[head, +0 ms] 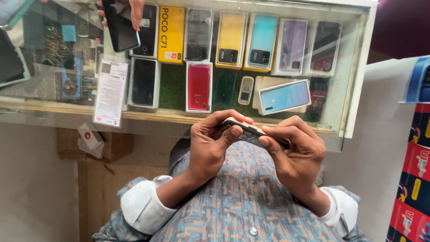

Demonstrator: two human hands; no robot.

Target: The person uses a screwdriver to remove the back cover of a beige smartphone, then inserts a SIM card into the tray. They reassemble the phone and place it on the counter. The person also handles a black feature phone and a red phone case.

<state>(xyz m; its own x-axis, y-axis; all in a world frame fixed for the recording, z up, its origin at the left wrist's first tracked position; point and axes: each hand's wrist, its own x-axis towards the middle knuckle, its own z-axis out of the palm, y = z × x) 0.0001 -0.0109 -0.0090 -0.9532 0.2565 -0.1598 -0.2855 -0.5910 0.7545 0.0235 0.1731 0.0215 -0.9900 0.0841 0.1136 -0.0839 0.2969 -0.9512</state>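
Both my hands hold a dark smartphone edge-on in front of my chest, over the near edge of a glass display counter. My left hand grips its left end, thumb pressed on the top edge. My right hand grips the right end, fingers curled around it. My patterned shirt with rolled white cuffs shows below.
Under the glass lie several phones and phone boxes, among them a yellow box, a red phone and a light blue phone. Another person's hand holds a black phone at the counter's far side. A paper leaflet lies on the glass. Colourful boxes stack at right.
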